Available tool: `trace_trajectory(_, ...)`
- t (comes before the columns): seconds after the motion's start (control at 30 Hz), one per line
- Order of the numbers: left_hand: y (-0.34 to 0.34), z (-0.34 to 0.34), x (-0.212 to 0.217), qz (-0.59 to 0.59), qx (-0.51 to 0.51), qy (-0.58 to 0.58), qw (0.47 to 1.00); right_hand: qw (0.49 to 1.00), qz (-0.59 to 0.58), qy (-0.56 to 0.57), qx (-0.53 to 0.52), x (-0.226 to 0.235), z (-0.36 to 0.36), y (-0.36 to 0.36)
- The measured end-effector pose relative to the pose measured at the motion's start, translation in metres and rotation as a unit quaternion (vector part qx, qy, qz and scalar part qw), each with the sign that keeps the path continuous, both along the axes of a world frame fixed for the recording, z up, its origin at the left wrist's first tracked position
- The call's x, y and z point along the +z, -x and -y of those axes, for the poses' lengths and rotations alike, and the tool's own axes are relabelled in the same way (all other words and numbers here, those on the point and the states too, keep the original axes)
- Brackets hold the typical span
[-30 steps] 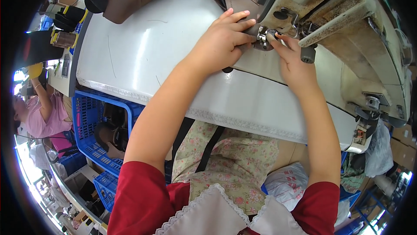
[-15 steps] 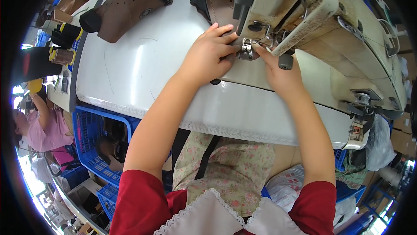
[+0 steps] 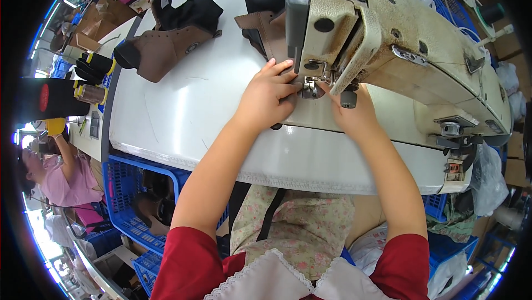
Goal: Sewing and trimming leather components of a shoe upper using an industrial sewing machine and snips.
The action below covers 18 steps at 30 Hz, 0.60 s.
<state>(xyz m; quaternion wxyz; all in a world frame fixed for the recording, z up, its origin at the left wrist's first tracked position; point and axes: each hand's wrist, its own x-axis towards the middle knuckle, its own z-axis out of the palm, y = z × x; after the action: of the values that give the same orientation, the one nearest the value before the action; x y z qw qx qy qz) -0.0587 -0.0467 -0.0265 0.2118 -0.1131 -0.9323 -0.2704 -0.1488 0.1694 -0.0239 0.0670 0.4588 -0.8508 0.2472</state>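
Brown leather piece (image 3: 265, 29) lies on the white table (image 3: 183, 106), with its near end tucked under the head of the big cream sewing machine (image 3: 388, 39). It sits there so the needle part can reach it. Both hands are close together by the small metal foot (image 3: 308, 86), probably to keep things flat and steady at that spot. The left hand (image 3: 266, 97) lies flat on the table, its fingers (image 3: 282, 72) close together and stretched toward the foot, pressing down and not wrapped around anything. The right hand (image 3: 354, 114) comes in from the other side, partly hidden under the machine and its black knob (image 3: 348, 98), so I cannot tell how its fingers sit. A brown boot top (image 3: 166, 45) rests farther back on the table, well apart from the hands. A blue crate (image 3: 133, 200) stands below the table edge.
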Motion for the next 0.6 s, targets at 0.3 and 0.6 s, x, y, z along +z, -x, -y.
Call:
trace_trajectory(0.3, 0.0, 0.002, 0.001, 0.014, -0.012, -0.005, 1.0, 1.0, 0.019, -0.016, -0.008, -0.008, -0.001, 0.002)
trace_trajectory(0.6, 0.005, 0.0, 0.003, 0.009, -0.015, 0.005, 1.0, 0.999, -0.014, 0.029, 0.0, 0.003, 0.001, -0.004)
